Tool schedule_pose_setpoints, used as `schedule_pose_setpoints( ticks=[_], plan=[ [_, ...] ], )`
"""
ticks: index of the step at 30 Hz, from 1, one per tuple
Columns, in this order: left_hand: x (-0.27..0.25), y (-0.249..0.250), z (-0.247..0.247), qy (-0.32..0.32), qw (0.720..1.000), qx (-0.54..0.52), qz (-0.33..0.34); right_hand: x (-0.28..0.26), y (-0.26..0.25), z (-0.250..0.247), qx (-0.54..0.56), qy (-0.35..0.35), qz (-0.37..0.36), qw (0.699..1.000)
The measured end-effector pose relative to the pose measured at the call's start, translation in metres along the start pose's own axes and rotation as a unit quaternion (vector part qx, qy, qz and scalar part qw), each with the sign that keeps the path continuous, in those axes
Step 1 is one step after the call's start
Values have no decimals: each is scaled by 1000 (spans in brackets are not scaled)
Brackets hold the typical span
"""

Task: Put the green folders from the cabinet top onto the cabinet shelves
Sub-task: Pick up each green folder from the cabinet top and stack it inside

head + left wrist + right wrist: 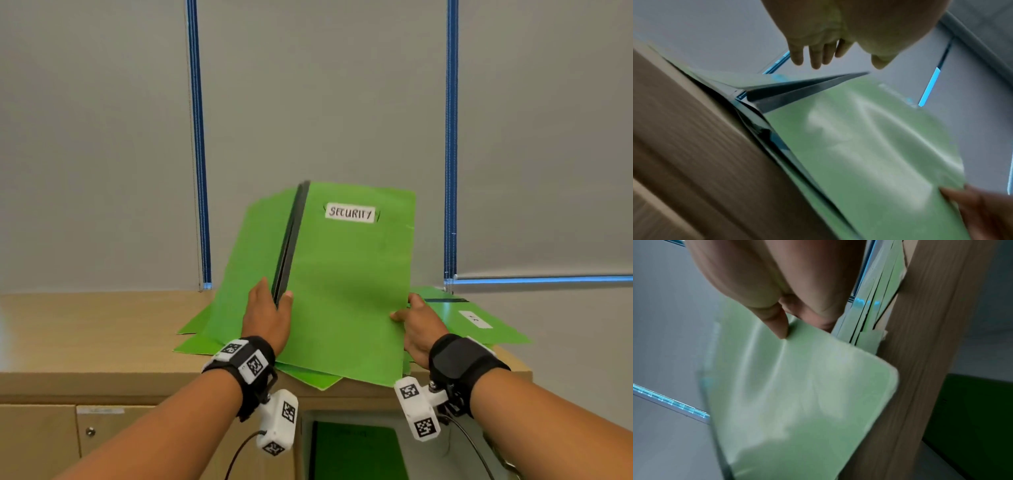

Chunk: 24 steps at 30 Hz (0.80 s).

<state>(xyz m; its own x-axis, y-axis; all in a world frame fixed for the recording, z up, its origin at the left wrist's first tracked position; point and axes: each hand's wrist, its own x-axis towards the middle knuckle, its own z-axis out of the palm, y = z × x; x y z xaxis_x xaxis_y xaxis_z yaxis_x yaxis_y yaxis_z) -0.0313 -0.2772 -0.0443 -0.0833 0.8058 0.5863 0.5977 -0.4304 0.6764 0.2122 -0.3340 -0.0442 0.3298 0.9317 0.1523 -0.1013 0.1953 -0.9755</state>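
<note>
Both hands were on the same green folder (346, 291), the one with the white "SECURITY" label (350, 213), tilted up off the stack.

Left hand (266, 317) gripped the black spine (289, 240) near its lower end: thumb on the cover side, fingers wrapped behind. The left wrist view showed fingers (813, 53) above the dark spine edge, but it was blurred.

Right hand (416, 330) pinched the folder's right edge. In the right wrist view the thumb (777, 321) pressed onto the green cover (797, 394) and the other fingers were curled behind it.

Under and beyond both hands, the remaining green folders (479, 325) lay fanned flat on the wooden cabinet top (85, 325). One of them, just right of the right hand, carried a small white label whose text was too small to read.

Below the wrists an open cabinet compartment (356, 448) showed something green inside; I couldn't tell how many folders that was.

Behind the folder stood a grey wall with two blue vertical strips (200, 154).
</note>
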Motion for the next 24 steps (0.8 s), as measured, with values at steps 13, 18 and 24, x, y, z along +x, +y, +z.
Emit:
schedule_pose_setpoints(
  ticks=[13,18,24],
  plan=[
    [-9,51,-26,129,969,-198,65,-28,-40,1,-56,11,-124,991],
    [-18,57,-38,164,953,-230,109,-28,-53,0,-134,58,-212,966],
    [-46,36,-25,144,958,-235,76,-51,-45,-12,-47,9,-151,987]
  ],
)
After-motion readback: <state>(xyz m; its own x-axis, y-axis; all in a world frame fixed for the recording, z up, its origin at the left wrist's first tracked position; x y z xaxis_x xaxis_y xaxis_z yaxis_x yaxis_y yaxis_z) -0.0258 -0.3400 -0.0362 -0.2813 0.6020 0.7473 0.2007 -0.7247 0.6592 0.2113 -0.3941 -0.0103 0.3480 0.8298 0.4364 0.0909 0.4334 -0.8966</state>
